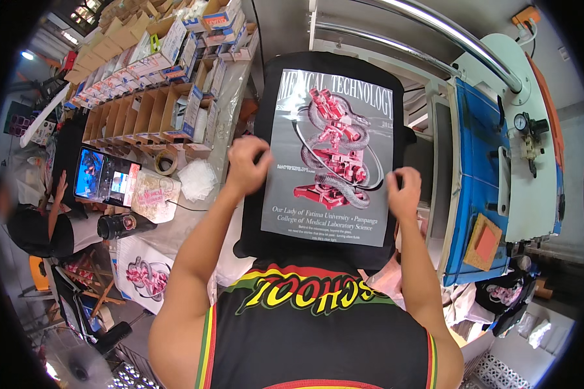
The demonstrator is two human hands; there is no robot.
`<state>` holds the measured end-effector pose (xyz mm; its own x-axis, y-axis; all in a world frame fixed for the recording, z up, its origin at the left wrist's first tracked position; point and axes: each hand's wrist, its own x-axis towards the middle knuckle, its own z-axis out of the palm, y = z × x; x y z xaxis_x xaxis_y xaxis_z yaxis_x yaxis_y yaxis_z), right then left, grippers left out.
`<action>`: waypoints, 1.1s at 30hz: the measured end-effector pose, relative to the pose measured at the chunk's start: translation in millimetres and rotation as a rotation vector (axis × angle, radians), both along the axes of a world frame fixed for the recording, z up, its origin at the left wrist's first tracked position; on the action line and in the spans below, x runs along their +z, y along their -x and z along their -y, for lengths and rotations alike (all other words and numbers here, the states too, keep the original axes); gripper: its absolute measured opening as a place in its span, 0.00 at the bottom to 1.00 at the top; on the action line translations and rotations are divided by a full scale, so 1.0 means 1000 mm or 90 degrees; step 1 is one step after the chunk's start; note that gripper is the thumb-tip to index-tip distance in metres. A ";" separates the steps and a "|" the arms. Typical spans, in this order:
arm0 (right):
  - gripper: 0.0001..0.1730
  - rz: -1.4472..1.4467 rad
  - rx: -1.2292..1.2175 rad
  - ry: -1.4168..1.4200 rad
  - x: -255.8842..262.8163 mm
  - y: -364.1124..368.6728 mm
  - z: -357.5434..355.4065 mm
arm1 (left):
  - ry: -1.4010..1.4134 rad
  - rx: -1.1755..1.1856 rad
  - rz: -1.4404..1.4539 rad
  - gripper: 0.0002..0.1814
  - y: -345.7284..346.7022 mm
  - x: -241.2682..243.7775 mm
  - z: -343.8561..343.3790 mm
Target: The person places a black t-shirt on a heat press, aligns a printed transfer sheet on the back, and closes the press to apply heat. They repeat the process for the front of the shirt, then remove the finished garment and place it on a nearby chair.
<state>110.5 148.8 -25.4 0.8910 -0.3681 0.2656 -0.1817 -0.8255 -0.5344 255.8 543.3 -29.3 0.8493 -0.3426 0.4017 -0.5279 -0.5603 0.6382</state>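
Note:
A black T-shirt (321, 62) is spread over the heat-press platen before me. On its front lies a glossy grey transfer film sheet (287, 189), printed with a red microscope, a coiled grey snake and white writing. My left hand (249, 165) is beside the sheet's left edge, fingers curled with a gap between thumb and forefinger. At the lower right edge is my right hand (405, 192), also bent, its thumb and forefinger apart. Neither hand shows anything held. Whether the fingertips touch the sheet or the shirt cannot be made out.
To the right stands the heat press's blue-covered section (477, 146), with a pressure gauge (520, 121). The left table carries cardboard bins (136, 114), a tablet (104, 175), tape (166, 162) and a black bottle (124, 225). Another person (44, 228) is at far left.

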 end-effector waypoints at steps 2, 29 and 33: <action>0.22 -0.032 -0.172 -0.192 -0.012 -0.041 0.021 | 0.202 0.219 -0.187 0.18 -0.053 -0.031 -0.004; 0.28 0.337 -0.220 -1.079 -0.120 -0.175 0.189 | 0.936 0.007 -0.698 0.23 -0.215 -0.104 -0.033; 0.29 0.345 -0.209 -1.125 -0.121 -0.175 0.187 | 0.975 -0.078 -0.730 0.23 -0.213 -0.101 -0.039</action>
<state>285.3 -37.7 -146.2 0.6981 -0.6133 -0.3694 0.2618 0.6989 -0.6656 468.8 582.6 -130.2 0.8898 -0.3610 -0.2790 0.4555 0.7380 0.4978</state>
